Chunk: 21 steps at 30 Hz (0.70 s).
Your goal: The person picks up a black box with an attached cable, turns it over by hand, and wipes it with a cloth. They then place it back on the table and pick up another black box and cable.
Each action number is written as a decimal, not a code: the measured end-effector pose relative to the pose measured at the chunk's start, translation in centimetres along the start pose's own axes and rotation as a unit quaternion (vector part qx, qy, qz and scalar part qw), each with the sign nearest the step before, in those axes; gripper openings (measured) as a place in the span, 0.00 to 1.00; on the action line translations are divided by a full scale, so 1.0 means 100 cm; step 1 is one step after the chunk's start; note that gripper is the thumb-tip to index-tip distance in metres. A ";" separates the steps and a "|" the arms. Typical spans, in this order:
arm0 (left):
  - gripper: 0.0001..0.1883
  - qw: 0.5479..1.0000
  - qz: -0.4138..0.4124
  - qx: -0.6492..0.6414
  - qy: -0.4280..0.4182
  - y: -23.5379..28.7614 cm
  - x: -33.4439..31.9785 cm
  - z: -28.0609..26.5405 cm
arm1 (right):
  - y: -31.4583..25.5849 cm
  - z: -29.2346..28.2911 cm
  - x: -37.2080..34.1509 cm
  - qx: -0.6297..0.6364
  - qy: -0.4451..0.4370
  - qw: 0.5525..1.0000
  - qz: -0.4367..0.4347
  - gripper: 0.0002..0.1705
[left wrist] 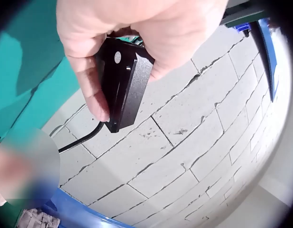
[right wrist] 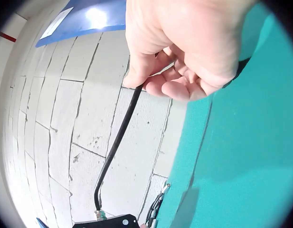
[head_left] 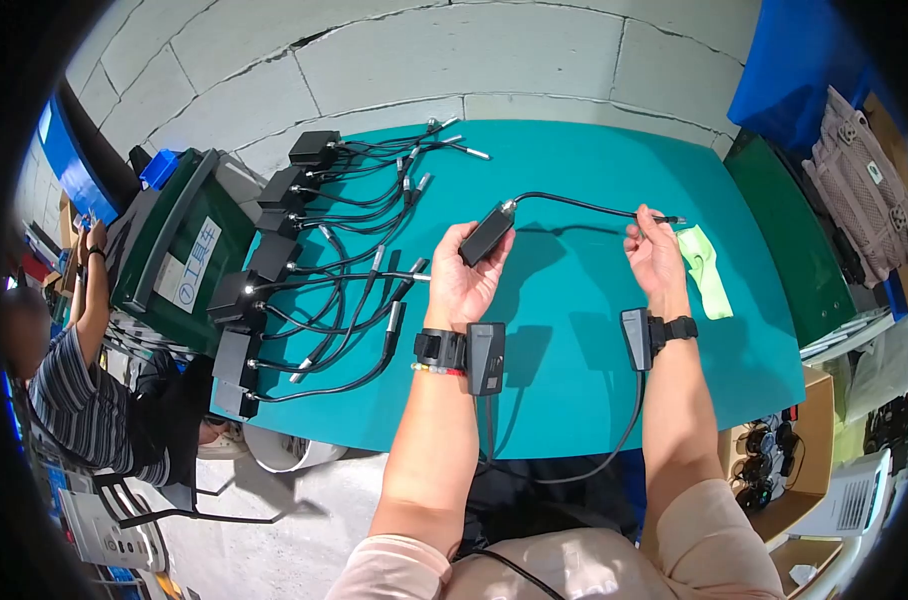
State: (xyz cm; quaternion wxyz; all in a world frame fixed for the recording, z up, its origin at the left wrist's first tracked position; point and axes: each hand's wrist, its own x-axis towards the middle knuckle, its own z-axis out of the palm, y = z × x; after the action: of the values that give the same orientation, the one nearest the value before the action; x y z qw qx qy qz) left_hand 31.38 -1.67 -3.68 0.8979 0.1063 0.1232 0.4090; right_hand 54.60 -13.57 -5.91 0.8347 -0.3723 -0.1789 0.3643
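Observation:
My left hand (head_left: 466,272) grips a small black box (head_left: 487,237) between thumb and fingers, above the green table (head_left: 564,370). In the left wrist view, a round pale sticker marks a face of the black box (left wrist: 130,88). A flexible black stem (head_left: 574,207) runs from a metal fitting on the box toward the right. My right hand (head_left: 656,255) pinches this stem near its far end, with the tip sticking out past the fingers. The right wrist view shows the stem (right wrist: 119,137) bending down to its fitting. A yellow-green cloth (head_left: 707,272) lies just right of the right hand.
Several similar black boxes (head_left: 274,258) stand in a row along the table's left side, their metal-tipped stems (head_left: 359,290) spread rightward. Behind is a pale block wall (head_left: 534,60). A dark green cabinet (head_left: 179,250) and another person (head_left: 89,385) are at left; a cardboard box (head_left: 809,450) is at right.

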 end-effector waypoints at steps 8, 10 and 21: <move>0.16 0.998 -0.022 -0.061 -0.005 -0.001 0.003 -0.001 | -0.006 0.022 -0.009 0.002 -0.045 0.999 -0.020 0.12; 0.21 0.998 -0.032 -0.045 -0.026 -0.005 -0.003 0.008 | -0.005 0.026 -0.012 0.020 -0.060 0.998 -0.013 0.12; 0.28 0.977 -0.172 0.044 -0.119 -0.009 0.015 -0.023 | 0.012 0.043 -0.027 0.124 -0.104 0.985 0.063 0.11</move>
State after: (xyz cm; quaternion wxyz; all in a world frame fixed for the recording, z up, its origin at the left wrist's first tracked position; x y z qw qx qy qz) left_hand 32.25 -0.95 -6.36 0.9574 0.1713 0.0500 0.2271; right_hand 49.79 -12.92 -4.02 0.8265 -0.2369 -0.1939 0.4724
